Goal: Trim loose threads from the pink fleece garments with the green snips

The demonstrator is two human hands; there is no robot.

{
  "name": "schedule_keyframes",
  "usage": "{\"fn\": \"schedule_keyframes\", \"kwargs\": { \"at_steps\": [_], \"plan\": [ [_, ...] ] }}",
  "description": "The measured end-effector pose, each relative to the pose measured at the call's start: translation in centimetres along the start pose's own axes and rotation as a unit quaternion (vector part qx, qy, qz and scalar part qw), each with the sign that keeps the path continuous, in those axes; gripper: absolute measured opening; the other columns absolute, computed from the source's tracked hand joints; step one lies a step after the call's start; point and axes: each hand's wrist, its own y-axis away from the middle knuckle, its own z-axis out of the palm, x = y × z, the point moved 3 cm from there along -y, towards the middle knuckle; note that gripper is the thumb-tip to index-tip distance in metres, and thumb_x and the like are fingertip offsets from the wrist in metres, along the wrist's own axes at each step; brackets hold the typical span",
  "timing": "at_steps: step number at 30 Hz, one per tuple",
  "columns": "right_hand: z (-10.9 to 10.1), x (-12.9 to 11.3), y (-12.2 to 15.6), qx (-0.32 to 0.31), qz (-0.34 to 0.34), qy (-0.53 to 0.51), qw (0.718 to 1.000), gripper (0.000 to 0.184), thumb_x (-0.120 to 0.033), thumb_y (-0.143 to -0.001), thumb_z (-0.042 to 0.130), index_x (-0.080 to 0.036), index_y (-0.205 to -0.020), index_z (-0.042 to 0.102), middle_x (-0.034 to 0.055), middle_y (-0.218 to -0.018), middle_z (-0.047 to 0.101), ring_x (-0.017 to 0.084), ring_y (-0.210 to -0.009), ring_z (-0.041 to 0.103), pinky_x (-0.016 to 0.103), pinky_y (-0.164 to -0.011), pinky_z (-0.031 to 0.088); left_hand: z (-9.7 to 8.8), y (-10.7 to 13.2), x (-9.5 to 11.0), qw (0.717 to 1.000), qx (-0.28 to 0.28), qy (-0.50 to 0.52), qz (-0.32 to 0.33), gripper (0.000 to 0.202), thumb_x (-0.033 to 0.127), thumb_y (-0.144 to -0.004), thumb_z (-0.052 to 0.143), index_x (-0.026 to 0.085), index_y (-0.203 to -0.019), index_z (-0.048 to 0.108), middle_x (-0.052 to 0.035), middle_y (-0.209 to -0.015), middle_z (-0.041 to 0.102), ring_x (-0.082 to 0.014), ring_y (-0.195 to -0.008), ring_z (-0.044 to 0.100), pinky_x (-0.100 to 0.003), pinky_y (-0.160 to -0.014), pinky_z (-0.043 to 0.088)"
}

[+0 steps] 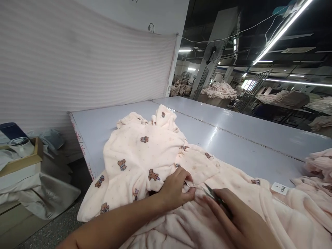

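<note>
A pale pink fleece garment point(140, 155) printed with small bears lies spread over the near part of a grey-white table point(233, 138). My left hand point(176, 188) is closed, pinching a fold of the garment near its middle. My right hand point(241, 221) is closed round small metal snips point(211, 193), whose blades point left at the fabric held by my left fingers. A white size label point(281, 188) shows on the garment to the right.
More pink garments point(320, 169) are piled at the table's right edge. A cardboard box point(23, 159) with a jar and cloth stands left of the table. A striped fabric sheet point(85, 65) hangs behind. Racks and further garment heaps point(220, 90) fill the background.
</note>
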Motion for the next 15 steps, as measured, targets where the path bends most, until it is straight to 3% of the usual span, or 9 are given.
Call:
{"fn": "schedule_keyframes", "kwargs": {
  "at_steps": [3, 8, 15],
  "plan": [
    [1.9, -0.4, -1.7, -0.048, 0.011, 0.050, 0.998, 0.025, -0.037, -0.087, 0.045, -0.025, -0.065, 0.052, -0.0018, -0.058, 0.062, 0.018, -0.049, 0.061, 0.028, -0.044, 0.035, 0.1, 0.2, -0.4, 1.000, 0.002, 0.029, -0.002, 0.020, 0.018, -0.069, 0.060, 0.019, -0.085, 0.049, 0.0008, -0.082, 0.048, -0.0125, -0.068, 0.044, -0.026, -0.064, 0.039],
    [3.0, 0.6, -2.2, -0.082, 0.008, 0.107, 0.991, 0.026, -0.038, -0.084, 0.046, -0.023, -0.064, 0.052, -0.0024, -0.053, 0.056, 0.015, -0.041, 0.053, 0.026, -0.042, 0.027, 0.2, 0.2, -0.9, 0.998, 0.004, 0.070, -0.002, 0.022, 0.015, -0.066, 0.061, 0.019, -0.085, 0.049, 0.0017, -0.079, 0.046, -0.0118, -0.066, 0.043, -0.025, -0.064, 0.039],
    [3.7, 1.3, -2.6, -0.128, 0.004, 0.121, 0.984, 0.029, -0.035, -0.087, 0.039, -0.024, -0.068, 0.057, 0.0012, -0.062, 0.062, 0.017, -0.048, 0.059, 0.027, -0.043, 0.028, 0.2, 0.3, -1.1, 0.995, 0.006, 0.095, 0.002, 0.022, 0.015, -0.066, 0.062, 0.019, -0.084, 0.050, 0.0017, -0.079, 0.045, -0.0119, -0.067, 0.043, -0.025, -0.065, 0.039]
  ]
}}
